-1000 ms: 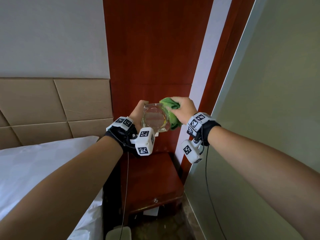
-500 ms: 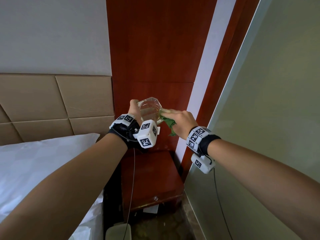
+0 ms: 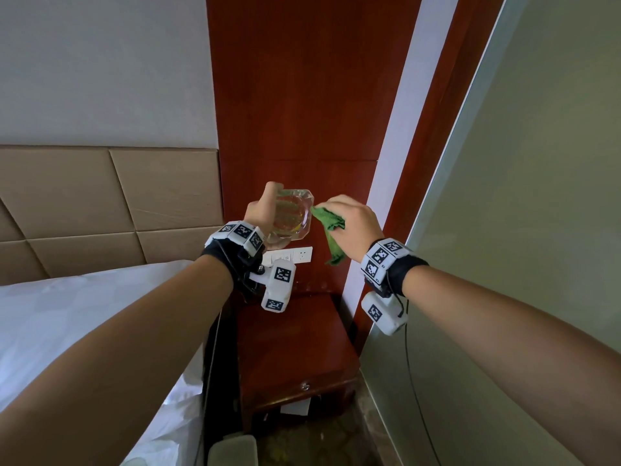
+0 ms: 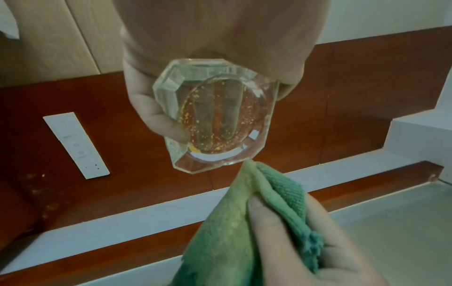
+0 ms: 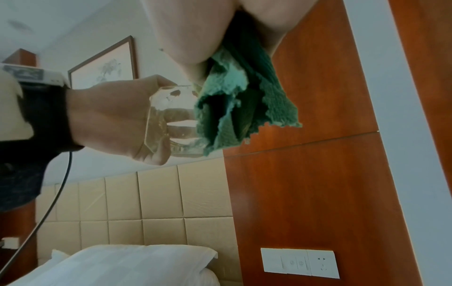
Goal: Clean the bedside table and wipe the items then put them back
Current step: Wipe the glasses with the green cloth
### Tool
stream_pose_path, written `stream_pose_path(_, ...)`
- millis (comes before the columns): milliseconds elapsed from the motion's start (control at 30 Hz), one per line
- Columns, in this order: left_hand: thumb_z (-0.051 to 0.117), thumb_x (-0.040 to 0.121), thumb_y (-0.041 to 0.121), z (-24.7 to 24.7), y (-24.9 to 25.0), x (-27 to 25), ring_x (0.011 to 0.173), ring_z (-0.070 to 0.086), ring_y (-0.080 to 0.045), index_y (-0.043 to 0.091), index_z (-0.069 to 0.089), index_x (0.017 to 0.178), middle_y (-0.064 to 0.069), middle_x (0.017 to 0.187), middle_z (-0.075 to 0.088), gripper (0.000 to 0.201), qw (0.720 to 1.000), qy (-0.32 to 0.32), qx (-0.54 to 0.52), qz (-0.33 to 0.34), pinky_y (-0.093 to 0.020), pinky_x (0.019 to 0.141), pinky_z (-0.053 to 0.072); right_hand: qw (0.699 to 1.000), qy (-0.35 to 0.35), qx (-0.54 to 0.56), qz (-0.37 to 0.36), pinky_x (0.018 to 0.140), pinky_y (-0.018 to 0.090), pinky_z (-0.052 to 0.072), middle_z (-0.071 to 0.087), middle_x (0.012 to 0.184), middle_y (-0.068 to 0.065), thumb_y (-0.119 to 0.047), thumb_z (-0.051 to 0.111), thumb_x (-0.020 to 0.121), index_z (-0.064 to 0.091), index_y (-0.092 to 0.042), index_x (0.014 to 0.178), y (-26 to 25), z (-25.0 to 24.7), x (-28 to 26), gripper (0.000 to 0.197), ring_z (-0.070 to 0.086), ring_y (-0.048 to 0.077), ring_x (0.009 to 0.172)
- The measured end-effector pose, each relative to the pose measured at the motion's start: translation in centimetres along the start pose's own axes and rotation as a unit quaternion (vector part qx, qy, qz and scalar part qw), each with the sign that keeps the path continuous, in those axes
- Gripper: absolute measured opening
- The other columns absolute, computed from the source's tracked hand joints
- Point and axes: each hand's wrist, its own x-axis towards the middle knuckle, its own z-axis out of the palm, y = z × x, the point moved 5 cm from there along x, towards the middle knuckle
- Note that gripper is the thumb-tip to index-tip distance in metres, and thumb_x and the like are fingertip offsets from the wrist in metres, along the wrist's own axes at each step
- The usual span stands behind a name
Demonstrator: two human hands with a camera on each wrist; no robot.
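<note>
The left hand (image 3: pixel 260 215) is holding a clear glass ashtray (image 3: pixel 291 216) up in the air above the bedside table (image 3: pixel 295 344), well clear of its top. The fingers are curling round the far side of the glass and the thumb is gripping its near edge, so the hollow is facing back toward the person. In the left wrist view the ashtray (image 4: pixel 215 120) is showing an eight-sided rim and yellow specks scattered across its round bottom, with the fingers (image 4: pixel 156 116) showing through the glass.

The right hand (image 3: pixel 353 223) is pinching a bunched green cloth (image 3: pixel 331 235) between thumb and fingers. One folded tip of the cloth (image 4: pixel 247 212) is reaching the right edge of the ashtray, touching or just short of it; the rest is hanging down below the hand. From the right wrist the cloth (image 5: pixel 244 102) is hanging in front of the ashtray (image 5: pixel 171 123) and covering its right part.

The red-brown table is standing below the hands, between the white bed (image 3: pixel 67 324) on the left and a pale wall on the right. A white switch and socket plate (image 3: pixel 295 255) is sitting on the wooden panel behind the table.
</note>
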Motion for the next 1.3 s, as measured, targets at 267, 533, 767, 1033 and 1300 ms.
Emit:
stream_pose_path(267, 0.050, 0.082, 0.064, 1.3, -0.8, -0.3, 0.097, 0.069, -0.034, 0.015, 0.070, 0.105, -0.014, 0.106, 0.073, 0.057, 0.995, -0.075, -0.052, -0.034, -0.045, 0.079, 0.056, 0.998, 0.044, -0.048, 0.016, 0.067, 0.028, 0.048, 0.066, 0.094, 0.002, -0.005, 0.070, 0.080, 0.072, -0.009, 0.103, -1.3, -0.2, 1.5, 0.023, 0.061, 0.021, 0.082)
stream_pose_path(533, 0.043, 0.085, 0.065, 3.1, -0.9, -1.0, 0.099, 0.064, -0.031, 0.019, 0.067, 0.115, -0.014, 0.115, 0.067, 0.060, 0.988, -0.130, -0.068, -0.053, -0.039, 0.071, 0.055, 0.988, 0.017, -0.121, 0.095, 0.058, 0.029, 0.041, 0.066, 0.080, 0.003, -0.017, 0.067, 0.084, 0.070, -0.011, 0.085, -2.1, 0.1, 1.8, 0.006, 0.061, 0.026, 0.074)
stream_pose_path(767, 0.049, 0.077, 0.065, 3.9, -0.5, -1.2, 0.111, 0.064, -0.032, 0.018, 0.068, 0.112, -0.015, 0.118, 0.069, 0.062, 0.995, -0.095, -0.012, 0.006, -0.044, 0.076, 0.058, 0.982, 0.045, -0.066, 0.169, 0.059, 0.026, 0.035, 0.070, 0.078, 0.005, -0.007, 0.057, 0.087, 0.075, -0.016, 0.094, -2.3, 0.0, 1.6, 0.022, 0.052, 0.025, 0.068)
stream_pose_path(1033, 0.050, 0.081, 0.059, 3.6, -0.2, -1.1, 0.091, 0.067, -0.026, 0.010, 0.066, 0.116, -0.013, 0.101, 0.068, 0.062, 0.997, -0.069, 0.002, 0.031, -0.033, 0.057, 0.057, 0.994, 0.031, -0.009, 0.104, 0.072, 0.028, 0.052, 0.075, 0.090, 0.002, 0.003, 0.054, 0.081, 0.075, -0.021, 0.108, -2.7, -0.1, 0.7, 0.042, 0.062, 0.023, 0.076)
stream_pose_path(1300, 0.052, 0.080, 0.058, 3.2, -0.6, -0.7, 0.104, 0.067, -0.032, 0.012, 0.064, 0.113, -0.020, 0.116, 0.068, 0.058, 0.998, -0.067, -0.011, 0.016, -0.041, 0.065, 0.060, 0.997, -0.040, -0.040, -0.059, 0.097, 0.031, 0.051, 0.069, 0.121, -0.006, 0.013, 0.056, 0.078, 0.075, -0.018, 0.111, -3.9, 0.7, 0.5, 0.049, 0.063, 0.020, 0.112)
